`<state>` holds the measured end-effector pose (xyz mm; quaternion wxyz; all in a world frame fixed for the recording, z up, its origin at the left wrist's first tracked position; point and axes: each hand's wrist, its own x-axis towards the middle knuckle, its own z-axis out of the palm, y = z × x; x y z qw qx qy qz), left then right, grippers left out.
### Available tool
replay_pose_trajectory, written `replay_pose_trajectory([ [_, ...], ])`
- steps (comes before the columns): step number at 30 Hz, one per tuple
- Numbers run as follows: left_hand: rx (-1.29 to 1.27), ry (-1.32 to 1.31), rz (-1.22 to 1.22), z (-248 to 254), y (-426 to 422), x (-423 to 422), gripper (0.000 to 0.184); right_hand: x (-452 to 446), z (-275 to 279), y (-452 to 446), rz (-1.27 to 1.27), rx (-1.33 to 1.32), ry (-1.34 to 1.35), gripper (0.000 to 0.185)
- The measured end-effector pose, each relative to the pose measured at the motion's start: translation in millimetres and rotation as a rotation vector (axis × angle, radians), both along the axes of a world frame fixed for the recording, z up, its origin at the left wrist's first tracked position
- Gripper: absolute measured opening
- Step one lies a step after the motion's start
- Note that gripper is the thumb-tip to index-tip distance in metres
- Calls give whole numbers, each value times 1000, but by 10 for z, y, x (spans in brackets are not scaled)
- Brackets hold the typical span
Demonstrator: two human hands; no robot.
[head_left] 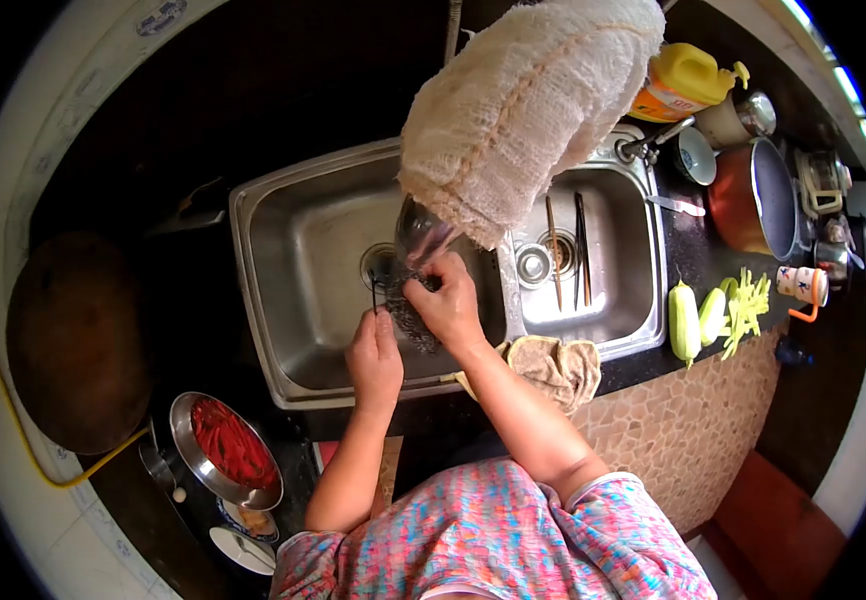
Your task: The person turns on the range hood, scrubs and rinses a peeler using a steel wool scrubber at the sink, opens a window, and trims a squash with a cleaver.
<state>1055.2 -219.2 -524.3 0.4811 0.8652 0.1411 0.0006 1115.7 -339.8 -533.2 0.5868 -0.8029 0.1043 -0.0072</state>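
Over the left basin of the steel sink [288, 340], my left hand [375, 358] is closed, pinching a thin dark rod [374, 292] that points up from the fingertips. To its right my right hand [447, 308] is closed round a dark grey, mesh-like scouring pad [411, 322], which hangs down between the two hands. A large white cloth bundle [533, 110] fills the view above, and a dark shiny piece [421, 232] shows under its lower end. The bundle hides part of the sink and whatever holds it up.
The right basin holds chopsticks [581, 250] and a round metal strainer [533, 265]. A brown cloth [553, 368] hangs over the sink's front edge. Rightward lie a knife [677, 206], a pot [753, 200] and green gourds [684, 322]. Red peppers fill a metal bowl [185, 420] at left.
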Motion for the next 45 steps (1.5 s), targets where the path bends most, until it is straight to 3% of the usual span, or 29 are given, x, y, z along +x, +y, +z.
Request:
replay_pose_trajectory([
  [1, 4, -8, -3, 74, -11, 28, 30, 19, -102, -38, -2, -40, 19, 18],
  [3, -437, 262, 241, 235, -42, 20, 31, 14, -234, -131, -56, -93, 46, 20],
  [5, -440, 245, 239, 206, -30, 39, 35, -42, -303, -183, -52, 198, 242, 21],
  [7, -182, 215, 135, 202, -40, 69, 31, -48, -110, -85, -16, 185, 80, 22],
  [8, -185, 217, 133, 130, -38, 49, 31, -35, -18, -15, 4, 216, -3, 22],
  [11, -87, 141, 93, -15, -12, -26, 32, 30, -206, 2, 17, 61, -114, 21],
  [13, -204, 193, 132, 98, 10, -10, 30, 36, -540, -177, 30, -121, -8, 22],
  [15, -171, 266, 92, 16, 114, -7, 33, 14, -698, -305, -139, 213, 310, 18],
  [17, 199, 66, -106, -37, 159, 18, 47, 31, -506, -412, -264, 581, 404, 12],
  [18, 185, 137, -227, -109, 255, 1, 64, 35, -452, -464, -261, 643, 370, 8],
  [21, 271, 42, -173, 6, 200, 43, 60, 62, -210, -553, -291, 724, 376, 10],
  [26, 23, 246, -60, -18, 175, 53, 44, 61, -281, -554, -234, 537, 256, 14],
  [28, -87, 277, 12, 170, 99, 113, 40, 141, -238, -479, -68, 28, -66, 19],
  [30, -131, 525, 47, 330, 53, 173, 36, 246, -73, -331, 62, -86, -154, 23],
  [31, -130, 525, 44, 263, 49, 143, 36, 294, 48, -240, 126, -176, -220, 23],
  [33, 150, 93, -73, 108, 50, 61, 35, 303, 108, -65, 166, -322, -264, 23],
  [37, 162, 158, -111, 63, 176, -8, 36, 219, -63, -125, 381, -618, -331, 20],
  [39, -2, 263, -11, -31, 205, -49, 39, 276, -111, -284, 345, -727, -151, 16],
  [42, 58, 339, -13, 42, 70, -28, 40, 318, -3, -359, 283, -644, -29, 15],
  [44, 51, 319, -26, 110, 50, -3, 41, 334, 108, -237, 201, -333, -60, 16],
  [45, 47, 316, -23, 149, 12, 18, 41, 311, 105, -151, 207, -396, -149, 16],
])
